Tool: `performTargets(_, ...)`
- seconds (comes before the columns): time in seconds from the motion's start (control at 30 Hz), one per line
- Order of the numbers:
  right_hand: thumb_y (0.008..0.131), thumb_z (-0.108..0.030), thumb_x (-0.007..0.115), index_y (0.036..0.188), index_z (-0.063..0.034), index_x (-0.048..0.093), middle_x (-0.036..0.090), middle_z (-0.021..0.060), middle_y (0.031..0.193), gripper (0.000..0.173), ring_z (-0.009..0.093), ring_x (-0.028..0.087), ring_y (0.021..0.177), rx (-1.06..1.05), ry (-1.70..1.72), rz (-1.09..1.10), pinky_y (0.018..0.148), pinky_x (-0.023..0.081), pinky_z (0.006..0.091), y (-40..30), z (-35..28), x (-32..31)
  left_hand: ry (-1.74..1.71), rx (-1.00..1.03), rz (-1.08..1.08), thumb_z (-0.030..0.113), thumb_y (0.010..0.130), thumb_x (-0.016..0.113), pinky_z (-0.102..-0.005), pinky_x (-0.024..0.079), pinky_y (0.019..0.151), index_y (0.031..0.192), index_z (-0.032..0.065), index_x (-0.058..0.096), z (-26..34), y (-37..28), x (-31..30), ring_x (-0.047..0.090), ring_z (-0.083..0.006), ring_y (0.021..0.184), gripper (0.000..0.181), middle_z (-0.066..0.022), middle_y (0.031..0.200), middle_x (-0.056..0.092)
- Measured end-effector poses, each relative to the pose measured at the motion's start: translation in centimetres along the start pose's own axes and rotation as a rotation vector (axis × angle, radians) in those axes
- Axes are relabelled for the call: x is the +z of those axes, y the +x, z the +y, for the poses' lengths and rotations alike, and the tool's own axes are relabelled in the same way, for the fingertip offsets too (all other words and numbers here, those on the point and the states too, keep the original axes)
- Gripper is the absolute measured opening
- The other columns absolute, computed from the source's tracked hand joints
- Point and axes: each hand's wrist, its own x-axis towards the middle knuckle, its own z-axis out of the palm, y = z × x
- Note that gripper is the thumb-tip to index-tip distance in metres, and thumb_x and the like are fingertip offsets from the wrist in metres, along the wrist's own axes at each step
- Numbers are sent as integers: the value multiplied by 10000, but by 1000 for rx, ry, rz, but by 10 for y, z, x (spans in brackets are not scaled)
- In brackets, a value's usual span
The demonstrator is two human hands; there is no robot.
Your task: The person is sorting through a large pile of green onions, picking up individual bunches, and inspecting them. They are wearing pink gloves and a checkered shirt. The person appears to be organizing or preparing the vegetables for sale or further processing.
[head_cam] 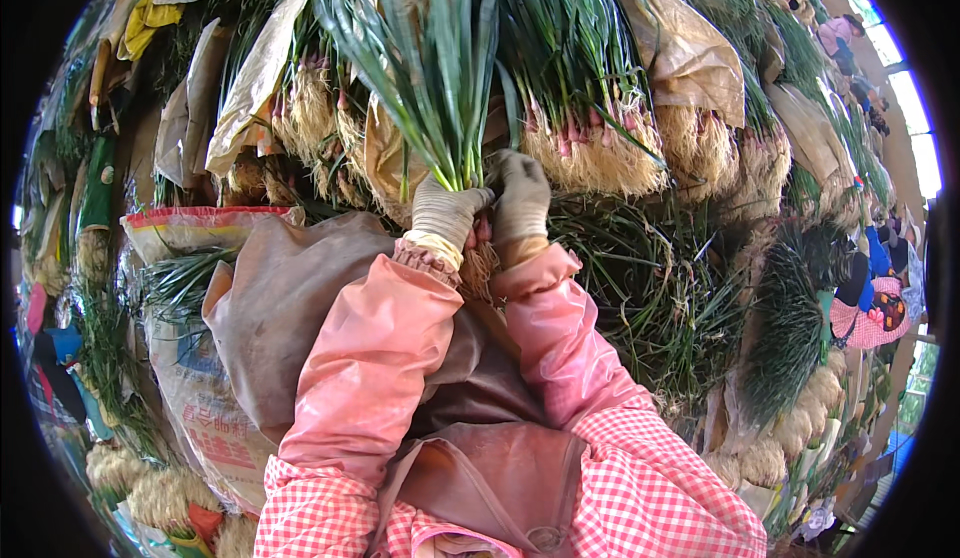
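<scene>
My left hand (452,209), in a pale knitted glove, is closed around a bunch of young green garlic (442,100). Its leaves fan upward, away from me. Below the grip, reddish bulbs with stringy roots (478,262) hang between my wrists. Close beside it on the right, my gloved right hand (523,192) has bent fingers at a single long leaf (512,112), which looks pinched there; the fingertips are partly hidden. Just beyond my hands lies a row of green garlic (577,33), roots facing me. A brown waterproof apron (300,310) covers my lap.
A woven sack (206,415) bearing writing stands at left, with leaves (184,280) at its mouth. Loose leaves (660,288) are heaped at right. Tan sheets (694,55) cover some bundles. More rooted bunches (802,415) line the right side. Another person (874,307) sits at far right.
</scene>
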Motion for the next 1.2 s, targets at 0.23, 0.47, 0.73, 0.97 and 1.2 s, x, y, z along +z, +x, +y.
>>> performTargets(0.23,709,-109,655,917,-109,551,584,100,933,232,254,557,856,-839,-1065,-339,739,451,326,37,2,-33,-388,353,-44,32,770,577,-253,413,366,762,-36,557,3,-10,-15,481,-155,364,71,-97,556,543)
performTargets(0.47,763,-227,568,1246,-115,360,494,160,1160,538,315,501,1030,-538,-1515,99,823,416,386,109,-18,-75,-441,88,-188,124,760,593,-280,460,496,889,-44,556,8,2,-8,484,-155,452,215,-117,681,564)
performTargets(0.73,767,-44,593,900,-32,575,597,74,854,135,130,557,755,-633,-680,-449,689,452,227,-41,-38,-40,-233,-81,-280,151,736,574,-222,390,396,705,-31,591,4,9,-15,504,-160,413,185,-121,560,574)
performTargets(0.97,789,-215,580,930,-84,524,499,14,662,200,115,459,548,314,-15,-432,447,378,237,-23,-40,-11,264,-354,-390,243,785,560,-226,309,302,625,30,603,-3,34,-15,460,-127,357,269,-73,545,578)
performTargets(1.2,882,-228,429,962,-90,475,352,-24,525,166,92,323,405,193,499,-230,387,296,211,37,-33,-26,-209,-46,-243,104,702,600,-222,329,303,640,-39,554,16,-49,-13,452,-139,335,163,-125,520,542)
